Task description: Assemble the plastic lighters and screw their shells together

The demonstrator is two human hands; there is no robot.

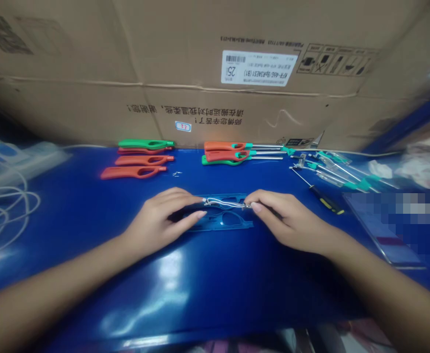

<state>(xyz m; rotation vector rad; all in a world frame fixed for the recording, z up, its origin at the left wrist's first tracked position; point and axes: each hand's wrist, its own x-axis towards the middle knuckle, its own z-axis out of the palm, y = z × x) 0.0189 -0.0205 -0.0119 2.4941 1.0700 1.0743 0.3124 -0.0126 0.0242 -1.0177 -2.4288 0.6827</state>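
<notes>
A blue plastic handle shell point(226, 220) lies flat on the blue table point(207, 284) in the middle. A thin white wire point(225, 202) runs along its top edge. My left hand point(163, 220) rests on the shell's left end, thumb and fingers pinched at the wire's left tip. My right hand point(284, 218) pinches the wire's right end at the shell's right side. Both hands lie low on the table, fingers closed on the wire.
Orange and green handle shells point(141, 158) lie at the back left. Assembled lighters with metal tubes point(237, 152) lie behind centre. Loose tube parts point(343, 171) and a screwdriver point(320, 192) sit right. A big cardboard box point(215, 68) stands behind. White cable point(2, 211) coils left.
</notes>
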